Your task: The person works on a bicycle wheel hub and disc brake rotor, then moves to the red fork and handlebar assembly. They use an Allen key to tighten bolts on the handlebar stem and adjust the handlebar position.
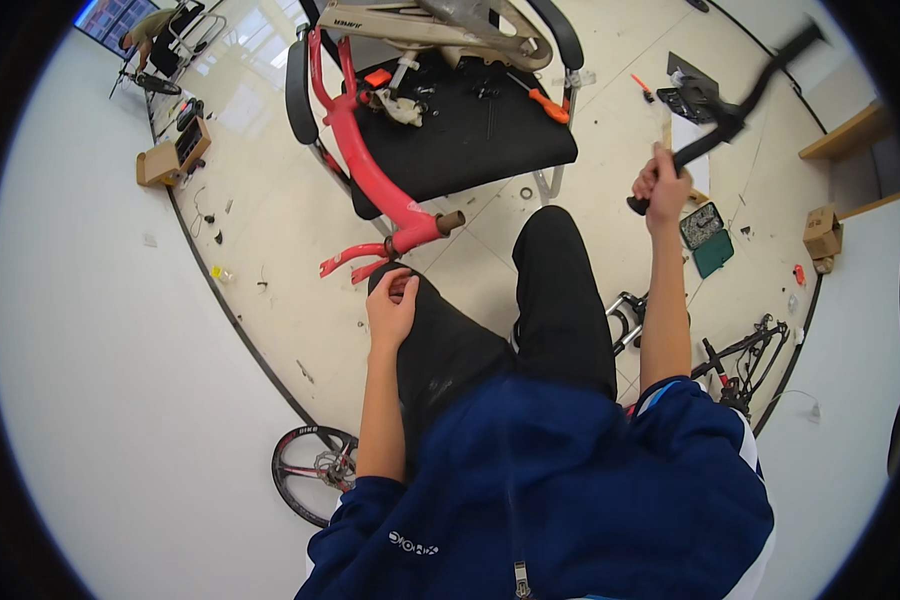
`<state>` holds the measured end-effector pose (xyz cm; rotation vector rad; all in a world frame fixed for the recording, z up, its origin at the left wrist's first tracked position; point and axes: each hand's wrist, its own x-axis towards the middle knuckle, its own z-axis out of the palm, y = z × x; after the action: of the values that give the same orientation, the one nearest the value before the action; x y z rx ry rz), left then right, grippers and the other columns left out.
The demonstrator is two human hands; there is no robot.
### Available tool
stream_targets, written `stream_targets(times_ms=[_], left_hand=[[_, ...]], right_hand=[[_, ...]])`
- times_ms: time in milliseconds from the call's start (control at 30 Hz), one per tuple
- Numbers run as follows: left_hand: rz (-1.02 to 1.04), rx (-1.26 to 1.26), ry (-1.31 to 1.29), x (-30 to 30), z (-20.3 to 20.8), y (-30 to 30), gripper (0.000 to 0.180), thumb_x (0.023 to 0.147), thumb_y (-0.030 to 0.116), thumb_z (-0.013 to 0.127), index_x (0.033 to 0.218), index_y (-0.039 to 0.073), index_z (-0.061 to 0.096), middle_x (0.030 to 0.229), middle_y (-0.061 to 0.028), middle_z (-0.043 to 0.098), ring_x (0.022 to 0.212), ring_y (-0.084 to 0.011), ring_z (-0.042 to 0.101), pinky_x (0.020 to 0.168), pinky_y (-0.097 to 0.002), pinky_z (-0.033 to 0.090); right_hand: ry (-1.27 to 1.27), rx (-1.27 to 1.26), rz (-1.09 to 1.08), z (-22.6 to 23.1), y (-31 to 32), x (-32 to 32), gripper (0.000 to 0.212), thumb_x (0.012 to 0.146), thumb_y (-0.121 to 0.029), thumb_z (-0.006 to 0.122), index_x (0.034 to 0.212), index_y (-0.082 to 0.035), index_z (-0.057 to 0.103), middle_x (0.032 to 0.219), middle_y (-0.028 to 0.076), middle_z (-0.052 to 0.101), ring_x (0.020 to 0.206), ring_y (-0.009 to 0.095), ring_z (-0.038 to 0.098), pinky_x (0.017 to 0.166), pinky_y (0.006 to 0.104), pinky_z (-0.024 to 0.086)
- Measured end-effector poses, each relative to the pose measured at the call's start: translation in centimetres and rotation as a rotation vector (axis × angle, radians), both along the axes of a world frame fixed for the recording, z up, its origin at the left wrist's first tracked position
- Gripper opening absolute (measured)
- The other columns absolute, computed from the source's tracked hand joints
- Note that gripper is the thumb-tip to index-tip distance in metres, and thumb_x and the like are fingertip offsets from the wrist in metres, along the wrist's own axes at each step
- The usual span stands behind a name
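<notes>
My right hand (662,188) grips a black bicycle handlebar (732,122) near its lower end, holding it up and tilted to the right. Resting by my left knee is my left hand (392,304), its fingers curled in; whether something small is in them cannot be made out. Just ahead of it, a red bicycle frame (370,165) leans on the black chair (460,135), with its lower forked end beside my knee. A bare brownish metal tube end (451,221) sticks out of the frame.
On the chair lie a beige frame (410,24), an orange-handled screwdriver (548,105) and small parts. A green tool case (712,254), a dark bicycle frame (738,358) and a cardboard box (823,232) are to the right. A wheel (295,470) lies lower left. Another person (150,30) bends over far left.
</notes>
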<state>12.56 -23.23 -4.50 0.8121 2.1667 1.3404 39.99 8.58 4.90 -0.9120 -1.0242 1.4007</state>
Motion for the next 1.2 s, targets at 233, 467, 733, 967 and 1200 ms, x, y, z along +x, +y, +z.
stream_targets(times_ms=[233,467,733,967,1200], left_hand=[[-0.018,0.016,0.032,0.2,1.4,0.5,0.020,0.088,0.015,0.067,0.102,0.001,0.066,0.087,-0.0085,0.069,0.079,-0.0130,0.066,0.071,-0.0255,0.051],[0.015,-0.025,0.025,-0.8,0.8,-1.2,0.019,0.089,0.015,0.066,0.101,0.001,0.067,0.086,-0.0075,0.069,0.079,-0.0125,0.065,0.072,-0.0247,0.051],[0.017,0.005,-0.021,-0.3,-0.6,-1.3,0.018,0.089,0.015,0.066,0.100,0.000,0.067,0.086,-0.0072,0.069,0.077,-0.0120,0.065,0.070,-0.0245,0.051],[-0.016,-0.009,-0.018,-0.2,-1.1,-1.5,0.018,0.089,0.015,0.066,0.100,0.000,0.067,0.085,-0.0064,0.068,0.077,-0.0111,0.064,0.071,-0.0238,0.051],[-0.015,-0.020,-0.034,-0.2,-0.7,-1.0,0.019,0.089,0.015,0.066,0.100,-0.001,0.067,0.086,-0.0063,0.068,0.078,-0.0106,0.064,0.072,-0.0236,0.051]], right_hand=[[-0.695,-0.261,0.298,-8.7,-0.4,2.0,0.034,0.086,-0.028,0.066,0.067,-0.007,0.047,0.052,0.000,0.045,0.036,0.010,0.040,0.035,0.0280,0.033],[-0.535,-0.441,0.314,-10.5,-6.2,3.0,0.028,0.088,-0.021,0.063,0.069,-0.008,0.047,0.050,-0.002,0.041,0.035,0.008,0.035,0.034,0.0257,0.029],[-0.075,-0.629,0.177,-11.3,-3.5,3.4,0.027,0.089,-0.023,0.060,0.072,-0.012,0.042,0.051,-0.005,0.032,0.038,0.006,0.029,0.035,0.0236,0.026],[-0.502,-0.553,0.314,-10.4,-1.8,3.9,0.027,0.088,-0.020,0.060,0.068,-0.011,0.044,0.050,-0.004,0.038,0.036,0.007,0.034,0.034,0.0250,0.030],[-0.625,-0.514,0.345,-10.2,-3.9,5.9,0.032,0.087,-0.022,0.061,0.064,-0.011,0.042,0.049,-0.004,0.038,0.035,0.009,0.034,0.033,0.0273,0.028]])
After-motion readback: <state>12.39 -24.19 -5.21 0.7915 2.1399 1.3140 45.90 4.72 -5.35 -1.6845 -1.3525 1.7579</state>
